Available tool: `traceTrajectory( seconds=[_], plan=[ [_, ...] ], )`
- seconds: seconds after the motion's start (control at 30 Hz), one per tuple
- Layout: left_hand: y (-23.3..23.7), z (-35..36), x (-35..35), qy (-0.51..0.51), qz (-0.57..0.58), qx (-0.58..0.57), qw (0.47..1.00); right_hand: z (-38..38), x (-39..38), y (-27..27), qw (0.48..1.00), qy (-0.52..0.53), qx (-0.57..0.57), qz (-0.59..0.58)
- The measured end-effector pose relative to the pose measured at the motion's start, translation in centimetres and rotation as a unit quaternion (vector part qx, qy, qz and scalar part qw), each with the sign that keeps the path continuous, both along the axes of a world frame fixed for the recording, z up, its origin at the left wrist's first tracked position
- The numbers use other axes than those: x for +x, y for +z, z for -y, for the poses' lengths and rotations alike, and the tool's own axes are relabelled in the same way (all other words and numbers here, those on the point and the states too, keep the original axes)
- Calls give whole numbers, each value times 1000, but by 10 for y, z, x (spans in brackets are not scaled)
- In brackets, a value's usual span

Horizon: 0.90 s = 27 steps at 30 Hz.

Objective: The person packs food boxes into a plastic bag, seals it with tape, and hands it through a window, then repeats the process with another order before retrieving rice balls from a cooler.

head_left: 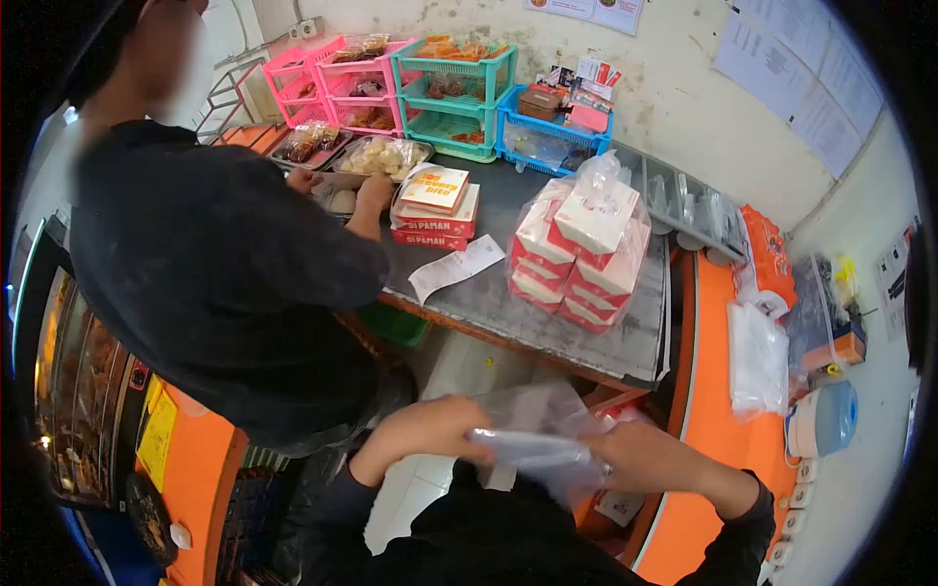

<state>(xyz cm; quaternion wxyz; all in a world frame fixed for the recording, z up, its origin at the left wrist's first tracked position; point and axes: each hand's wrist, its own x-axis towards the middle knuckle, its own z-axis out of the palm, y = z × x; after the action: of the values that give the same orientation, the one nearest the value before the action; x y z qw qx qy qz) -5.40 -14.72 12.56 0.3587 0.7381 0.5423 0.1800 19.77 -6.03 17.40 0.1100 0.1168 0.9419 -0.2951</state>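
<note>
A clear plastic bag [542,439] is stretched between my two hands, low in front of my body. My left hand [430,430] is closed on its left side, fingers curled over the edge. On its right side my right hand [650,459] grips the plastic, fingers partly hidden by it. Beyond my hands, on the dark table [459,322], a filled clear bag of red and white boxes [586,244] stands upright. Left of it lies a paper receipt [456,268], with a small stack of similar boxes [435,207] behind.
A co-worker [215,273] in black stands at left, hands near a tray. Pink baskets [362,88], green baskets [454,98] and a blue basket [552,132] line the wall. A stack of clear plastic bags [757,358] lies on the orange counter [711,430] at right.
</note>
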Motion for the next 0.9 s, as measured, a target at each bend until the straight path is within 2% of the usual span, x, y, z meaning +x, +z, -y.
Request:
traceTrajectory(
  seconds=[0.03, 0.07, 0.1, 0.13, 0.17, 0.2, 0.23, 0.27, 0.33, 0.37, 0.47, 0.5, 0.53, 0.57, 0.6, 0.63, 0.67, 0.7, 0.73, 0.8, 0.83, 0.87, 0.9],
  plan=[
    [9, 4, -8, -136, 39, -91, 986, 2, -7, -2, 1000, -3, 1, -3],
    [15, 6, -15, -269, 74, -178, 944, -3, -16, 1, 990, 88, -105, 2],
    [-1, 3, -25, -382, 208, -194, 879, -8, -24, 2, 961, 179, -209, 7],
    [-9, 24, -30, -161, 350, -167, 908, -16, -23, -15, 944, 91, -308, -77],
    [-62, 37, -19, -45, 532, -269, 802, -18, -22, -23, 917, -42, -379, -119],
    [-115, 50, -9, 86, 774, -352, 520, -20, -21, -31, 862, -165, -443, -182],
    [-168, 63, 2, 161, 879, -330, 305, -18, -23, -30, 797, -325, -469, -199],
    [-173, 70, 11, 97, 890, -278, 347, -24, -19, -46, 798, -326, -464, -202],
    [-172, 66, 21, -41, 889, -166, 424, -57, 2, -92, 735, -497, -403, -225],
    [-169, 65, 27, -106, 878, -111, 454, -69, 25, -102, 733, -500, -400, -229],
    [-116, 65, 54, -107, 967, -50, 224, -68, 74, -119, 754, -416, -488, -143],
    [-105, 65, 51, 25, 975, -81, 204, -56, 77, -114, 744, -458, -439, -211],
    [-97, 59, 40, -14, 885, -62, 461, -50, 81, -112, 728, -495, -384, -277],
    [-98, 53, 27, -16, 885, -67, 460, -50, 90, -117, 726, -499, -382, -278],
    [-103, 48, 16, 55, 795, -155, 584, -52, 104, -122, 753, -455, -368, -301],
    [-84, 37, 14, 123, 675, -237, 688, -50, 113, -113, 761, -439, -378, -291],
    [-59, 40, 17, 208, 534, -182, 799, -49, 122, -104, 769, -423, -389, -280],
    [-63, 31, 13, 206, 534, -184, 799, -47, 131, -95, 776, -407, -398, -270],
    [-70, 20, 4, 203, 510, -179, 817, -47, 131, -92, 752, -480, -350, -286],
    [-69, 4, 4, 214, 472, -170, 838, -62, 137, -91, 722, -545, -300, -302],
    [-56, -4, 8, 216, 470, -168, 839, -73, 144, -93, 724, -541, -320, -283],
    [-40, -14, 12, 250, 298, -183, 903, -85, 147, -98, 725, -538, -333, -273],
    [-32, -24, 15, 275, 116, -194, 935, -97, 150, -103, 725, -534, -345, -263]
  ],
)
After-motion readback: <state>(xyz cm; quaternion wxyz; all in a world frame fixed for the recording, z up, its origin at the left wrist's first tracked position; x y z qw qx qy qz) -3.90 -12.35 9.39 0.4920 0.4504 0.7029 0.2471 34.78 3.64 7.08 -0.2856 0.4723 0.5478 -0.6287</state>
